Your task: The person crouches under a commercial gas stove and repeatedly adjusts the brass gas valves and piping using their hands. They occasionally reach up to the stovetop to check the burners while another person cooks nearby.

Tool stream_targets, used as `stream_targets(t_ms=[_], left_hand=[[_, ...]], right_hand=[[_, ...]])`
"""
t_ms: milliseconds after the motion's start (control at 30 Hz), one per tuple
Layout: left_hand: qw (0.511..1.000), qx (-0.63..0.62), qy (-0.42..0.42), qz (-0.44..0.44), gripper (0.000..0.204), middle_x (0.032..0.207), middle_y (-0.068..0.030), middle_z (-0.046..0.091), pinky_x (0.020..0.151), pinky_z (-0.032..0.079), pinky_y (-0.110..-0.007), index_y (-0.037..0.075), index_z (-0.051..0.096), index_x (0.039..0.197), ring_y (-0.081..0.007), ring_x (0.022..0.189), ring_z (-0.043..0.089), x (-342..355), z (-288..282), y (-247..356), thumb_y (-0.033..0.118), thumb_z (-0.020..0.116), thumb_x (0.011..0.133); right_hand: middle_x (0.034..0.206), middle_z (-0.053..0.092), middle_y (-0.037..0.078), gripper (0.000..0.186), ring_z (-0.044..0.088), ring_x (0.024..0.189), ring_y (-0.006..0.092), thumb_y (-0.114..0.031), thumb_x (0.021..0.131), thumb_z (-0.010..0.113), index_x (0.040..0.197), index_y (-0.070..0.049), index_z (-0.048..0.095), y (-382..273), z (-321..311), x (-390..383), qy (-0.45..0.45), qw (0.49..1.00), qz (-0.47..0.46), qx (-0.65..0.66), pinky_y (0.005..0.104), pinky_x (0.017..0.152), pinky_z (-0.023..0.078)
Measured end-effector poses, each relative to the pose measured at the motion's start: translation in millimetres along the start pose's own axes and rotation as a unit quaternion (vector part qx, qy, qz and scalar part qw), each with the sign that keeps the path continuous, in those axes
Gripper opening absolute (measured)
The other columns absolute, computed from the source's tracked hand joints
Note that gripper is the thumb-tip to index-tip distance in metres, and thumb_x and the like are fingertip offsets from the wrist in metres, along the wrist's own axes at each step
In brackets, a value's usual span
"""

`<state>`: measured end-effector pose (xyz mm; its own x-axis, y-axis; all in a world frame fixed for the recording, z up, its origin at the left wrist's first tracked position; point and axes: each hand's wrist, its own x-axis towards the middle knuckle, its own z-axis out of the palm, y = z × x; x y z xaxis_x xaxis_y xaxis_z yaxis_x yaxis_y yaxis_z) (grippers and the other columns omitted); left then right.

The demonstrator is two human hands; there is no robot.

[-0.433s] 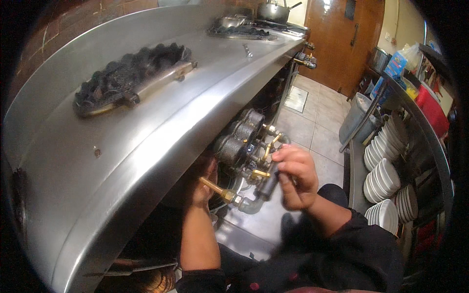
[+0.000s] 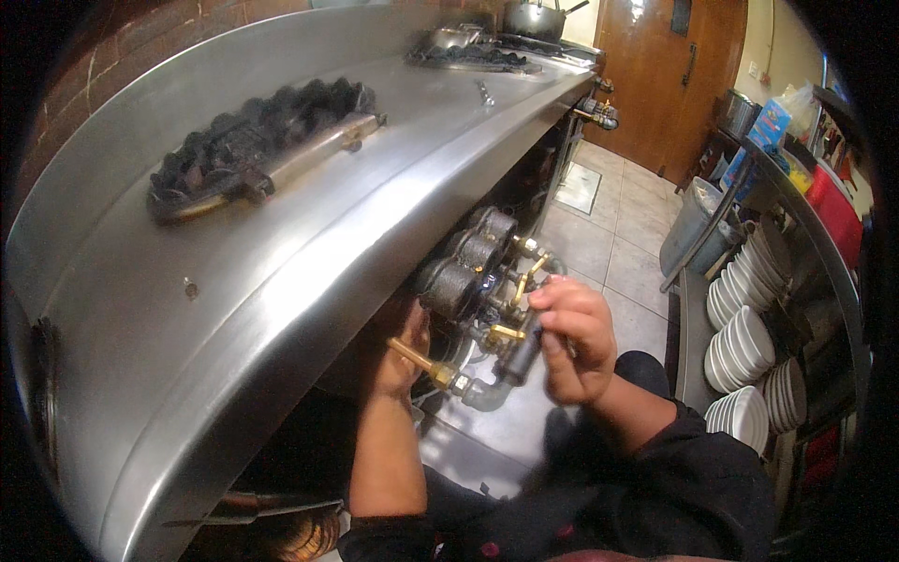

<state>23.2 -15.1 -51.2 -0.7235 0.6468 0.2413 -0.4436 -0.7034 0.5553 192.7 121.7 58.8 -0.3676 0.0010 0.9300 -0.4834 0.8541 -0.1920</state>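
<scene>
A gas manifold, made of a dark pipe (image 2: 524, 356) with brass valves (image 2: 506, 333) and a grey elbow (image 2: 482, 393), juts out at the front of the metal cooktop. My right hand (image 2: 576, 342) is closed round the dark pipe, thumb below and fingers over its top. Beyond the valves sit several black cast-iron burner bodies (image 2: 449, 286). My left hand (image 2: 405, 351) reaches up under the cooktop's front edge, close to the nearest burner body and behind a copper tube (image 2: 408, 353). Its fingers are mostly hidden in shadow, so what they touch does not show.
The steel cooktop (image 2: 309, 225) curves along the left, carrying a blackened burner grate (image 2: 267, 140). A pot (image 2: 534, 21) stands at its far end. To the right, a shelf rack (image 2: 805, 197) holds stacked white plates (image 2: 740, 347). A grey bin (image 2: 698, 225) stands beside it, before a wooden door (image 2: 655, 84).
The whole view has shifted slightly, so everything sits a little further right. My right hand keeps its hold on the pipe, and the left stays under the cooktop edge.
</scene>
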Motion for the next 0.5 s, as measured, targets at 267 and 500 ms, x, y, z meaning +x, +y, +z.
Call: stream_targets(t_ms=[267, 500], left_hand=[[0.998, 0.049, 0.032, -0.037, 0.025, 0.102, -0.0019, 0.064, 0.070, 0.055, -0.028, 0.009, 0.065, 0.107, -0.0170, 0.086, 0.062, -6, 30, 12, 0.025, 0.068, 0.089], [0.997, 0.049, 0.030, -0.054, 0.032, 0.104, 0.0001, 0.066, 0.071, 0.054, -0.028, 0.010, 0.063, 0.114, -0.0140, 0.086, 0.063, -7, 14, 6, 0.030, 0.066, 0.089]], right_hand=[[0.099, 0.061, 0.014, 0.019, 0.059, 0.098, 0.0284, 0.001, 0.081, 0.059, 0.100, -0.002, 0.058, -2, -1, 2, 0.003, 1.000, -0.004, 0.008, 0.0467, 0.094, 0.042], [0.097, 0.060, 0.013, 0.020, 0.059, 0.097, 0.0296, 0.001, 0.081, 0.059, 0.101, -0.003, 0.058, -8, -2, 0, 0.001, 1.000, 0.008, 0.007, 0.0475, 0.094, 0.042]])
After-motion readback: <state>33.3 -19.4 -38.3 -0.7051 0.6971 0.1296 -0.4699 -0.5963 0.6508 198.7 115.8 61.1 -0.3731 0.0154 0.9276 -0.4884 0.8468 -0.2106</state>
